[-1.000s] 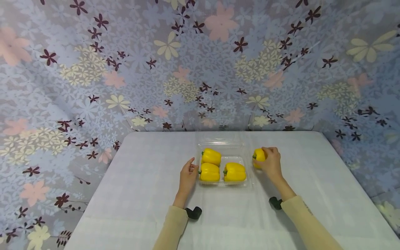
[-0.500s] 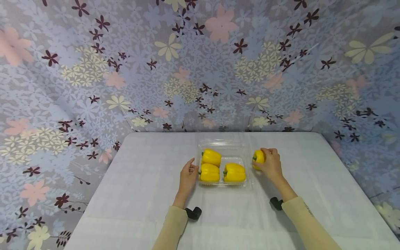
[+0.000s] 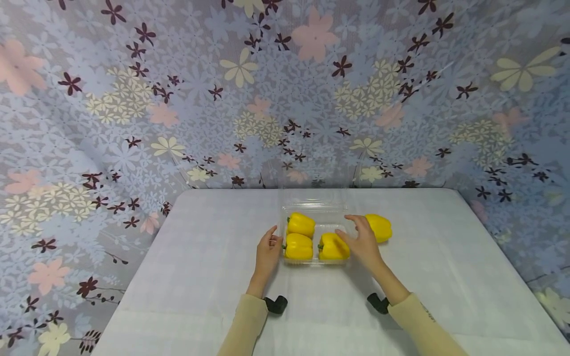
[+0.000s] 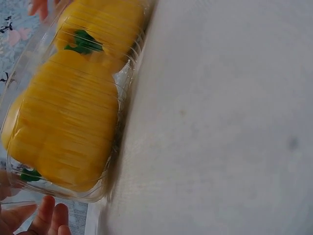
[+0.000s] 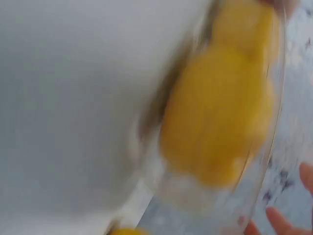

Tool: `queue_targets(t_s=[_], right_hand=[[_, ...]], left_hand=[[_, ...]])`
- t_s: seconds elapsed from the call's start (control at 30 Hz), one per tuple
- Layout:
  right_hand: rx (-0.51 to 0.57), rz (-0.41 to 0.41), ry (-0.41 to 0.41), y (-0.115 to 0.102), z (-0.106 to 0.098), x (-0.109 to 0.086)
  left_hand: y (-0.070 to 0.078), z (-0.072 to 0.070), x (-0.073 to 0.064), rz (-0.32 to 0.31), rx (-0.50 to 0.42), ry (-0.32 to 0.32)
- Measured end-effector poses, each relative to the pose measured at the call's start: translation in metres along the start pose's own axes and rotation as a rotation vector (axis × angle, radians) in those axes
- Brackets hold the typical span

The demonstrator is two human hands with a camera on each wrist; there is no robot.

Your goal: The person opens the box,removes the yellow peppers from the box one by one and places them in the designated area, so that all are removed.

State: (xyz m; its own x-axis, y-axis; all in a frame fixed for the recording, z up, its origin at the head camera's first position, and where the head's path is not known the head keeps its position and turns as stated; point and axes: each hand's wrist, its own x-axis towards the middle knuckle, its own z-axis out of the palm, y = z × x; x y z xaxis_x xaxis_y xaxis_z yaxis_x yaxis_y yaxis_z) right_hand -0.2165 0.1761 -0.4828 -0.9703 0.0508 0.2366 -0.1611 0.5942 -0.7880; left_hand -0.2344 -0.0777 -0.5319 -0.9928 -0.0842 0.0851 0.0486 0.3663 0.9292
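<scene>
A clear plastic clamshell box (image 3: 331, 263) lies with its lid back. Inside sit yellow bell peppers: one back left (image 3: 300, 224), one front left (image 3: 298, 246) and one front right (image 3: 333, 246). My left hand (image 3: 268, 249) is at the box's left side and appears to pinch its rim between thumb and fingers; the left wrist view shows its other fingers (image 4: 45, 215) loosely bent. With thumb and fingers spread, my right hand (image 3: 362, 242) hovers above the box's right side, holding nothing. Another yellow bell pepper (image 3: 379, 228) lies on the table just right of the box, partly behind that hand.
A pale cloth covers the table (image 3: 200, 277). The raised lid (image 3: 314, 199) stands at the back near a floral curtain (image 3: 267, 99). Black wrist mounts (image 3: 276, 304) hang beside both forearms. The right wrist view is blurred.
My right hand has let go of the bell pepper at the right and moved left over the box. That pepper now lies on the table. My left hand has stayed put.
</scene>
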Motion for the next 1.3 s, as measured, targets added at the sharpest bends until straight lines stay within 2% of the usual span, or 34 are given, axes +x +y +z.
queue_targets(t_s=[0.1, 0.2, 0.47, 0.63, 0.87, 1.13, 1.3], right_hand=[[-0.015, -0.090, -0.092, -0.006, 0.016, -0.007], [-0.042, -0.117, -0.150, -0.007, 0.027, -0.012], [-0.157, -0.007, -0.254, -0.004, 0.032, -0.017], [-0.211, 0.068, -0.314, -0.006, 0.030, -0.012], [-0.233, 0.115, -0.320, -0.007, 0.030, -0.005], [-0.182, 0.080, -0.269, -0.005, 0.031, -0.007], [-0.127, 0.051, -0.231, -0.011, 0.023, -0.005]], left_hand=[[-0.001, 0.000, 0.000, 0.005, 0.000, -0.004], [-0.001, 0.001, 0.000, 0.008, -0.001, -0.011], [-0.002, 0.001, -0.002, 0.000, 0.003, -0.023], [0.000, 0.001, -0.002, 0.001, 0.006, -0.017], [0.000, 0.000, 0.000, 0.011, 0.001, -0.016], [-0.001, -0.001, 0.001, 0.000, -0.004, -0.021], [-0.001, -0.002, 0.000, 0.012, 0.002, -0.013]])
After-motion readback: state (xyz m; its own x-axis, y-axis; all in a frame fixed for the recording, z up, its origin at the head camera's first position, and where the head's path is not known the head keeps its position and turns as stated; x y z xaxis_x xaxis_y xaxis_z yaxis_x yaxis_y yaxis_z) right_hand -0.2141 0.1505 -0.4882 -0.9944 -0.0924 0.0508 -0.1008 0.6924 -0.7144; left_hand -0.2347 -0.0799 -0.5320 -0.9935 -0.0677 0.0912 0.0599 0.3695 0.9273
